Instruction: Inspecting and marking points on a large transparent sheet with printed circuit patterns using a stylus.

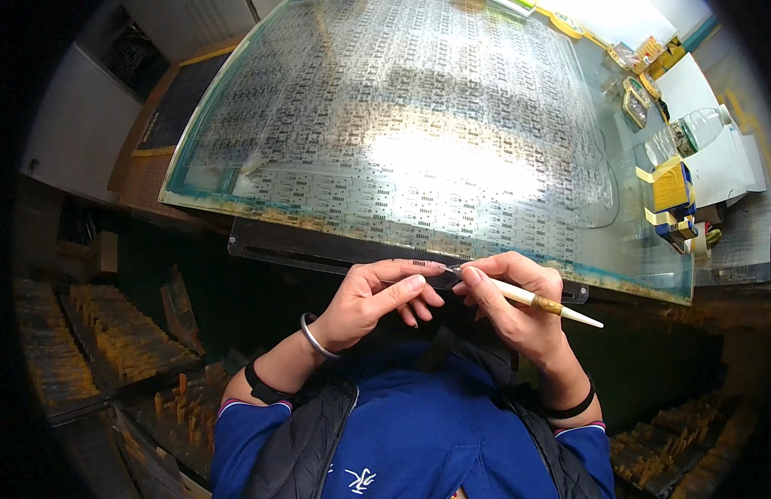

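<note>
My right hand pinches a slim, pen-shaped tool with a white handle, a gold-brown band and a thin metal tip. The tapered white end sticks out to the right. The tip meets the end of my left index finger; whether it touches the skin I cannot tell. My left hand is held palm inward with fingers stretched and apart. On that index finger shows a small patch of dark bars, like a bit of printed film. Both hands are above the near edge of a glass-topped table.
A large clear sheet with rows of small dark patterns covers the glass. Tape rolls, a yellow-and-blue box and a clear jar line the right side. A black slotted bar runs along the front edge. Racks stand lower left.
</note>
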`<state>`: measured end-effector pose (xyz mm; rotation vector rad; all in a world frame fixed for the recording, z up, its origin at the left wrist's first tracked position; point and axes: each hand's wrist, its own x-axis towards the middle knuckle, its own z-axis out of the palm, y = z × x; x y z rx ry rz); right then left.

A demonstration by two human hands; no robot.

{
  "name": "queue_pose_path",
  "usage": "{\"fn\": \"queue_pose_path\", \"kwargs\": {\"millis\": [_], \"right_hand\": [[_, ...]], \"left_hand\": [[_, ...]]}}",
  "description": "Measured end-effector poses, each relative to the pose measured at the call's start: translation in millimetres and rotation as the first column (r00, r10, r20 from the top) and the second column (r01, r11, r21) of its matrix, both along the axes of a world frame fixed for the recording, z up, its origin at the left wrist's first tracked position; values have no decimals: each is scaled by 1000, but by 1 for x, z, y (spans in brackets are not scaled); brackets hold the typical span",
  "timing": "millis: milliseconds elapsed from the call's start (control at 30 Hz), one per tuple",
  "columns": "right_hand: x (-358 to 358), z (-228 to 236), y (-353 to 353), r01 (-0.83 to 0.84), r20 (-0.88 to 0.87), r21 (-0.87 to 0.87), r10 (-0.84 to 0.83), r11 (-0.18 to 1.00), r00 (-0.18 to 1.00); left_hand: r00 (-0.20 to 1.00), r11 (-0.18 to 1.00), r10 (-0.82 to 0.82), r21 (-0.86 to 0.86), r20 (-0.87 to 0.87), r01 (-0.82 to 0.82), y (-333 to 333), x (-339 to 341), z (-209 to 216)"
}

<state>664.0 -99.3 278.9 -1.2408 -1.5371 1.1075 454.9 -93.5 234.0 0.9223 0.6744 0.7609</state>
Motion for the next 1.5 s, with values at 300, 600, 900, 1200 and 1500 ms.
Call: {"fn": "queue_pose_path", "kwargs": {"millis": [300, 600, 900, 1200, 1500], "right_hand": [[-1, -1, 1, -20, 48, 31, 19, 999, 999], [4, 1, 1, -111, 122, 55, 104, 992, 987], [31, 4, -4, 124, -98, -69, -131, 990, 987], [27, -5, -4, 88, 28, 13, -89, 996, 996], [29, -6, -4, 48, 53, 28, -50, 998, 997]], "left_hand": [[1000, 1000, 2, 17, -15, -2, 0, -1, 1], [1000, 1000, 4, 21, -4, -4, 0, 0, 1], [999, 999, 46, -21, 17, -45, 0, -4, 0], [979, 966, -136, -197, 152, 165, 4, 15, 5], [975, 963, -136, -208, 174, 172, 6, 16, 1]]}}
